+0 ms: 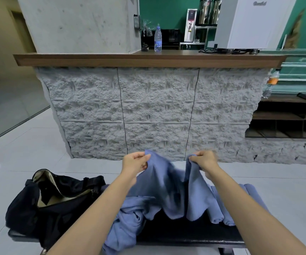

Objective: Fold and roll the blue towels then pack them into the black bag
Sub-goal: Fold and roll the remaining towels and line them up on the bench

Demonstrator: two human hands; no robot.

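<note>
Left forearm (93, 214) and right forearm (255, 212), both bare, reach up from the bottom edge over a black padded surface (185, 233). Far left on the surface: black bag (29, 208), unzipped, mouth gaping, pale lining visible. Just right of the bag: crumpled heap of blue towels (128, 223), partly under the left forearm, one fold hanging over the front edge of the surface. Left hand (134, 162) raised, thumb and fingers pinching one top corner of a held blue towel (167, 186). Right hand (204, 160) at the same height, fingers curled round the opposite top edge, cloth bunched in the grip. Held blue towel sags between the two hands; its lower part drapes onto the heap and the surface; motion-blurred. Far right: rolled blue towels (222, 210) side by side, touching, at least three; exact count unclear. Behind: rough stone-faced wall (157, 111) under a wooden ledge (148, 59); water bottle (158, 38) upright on the ledge.
</note>
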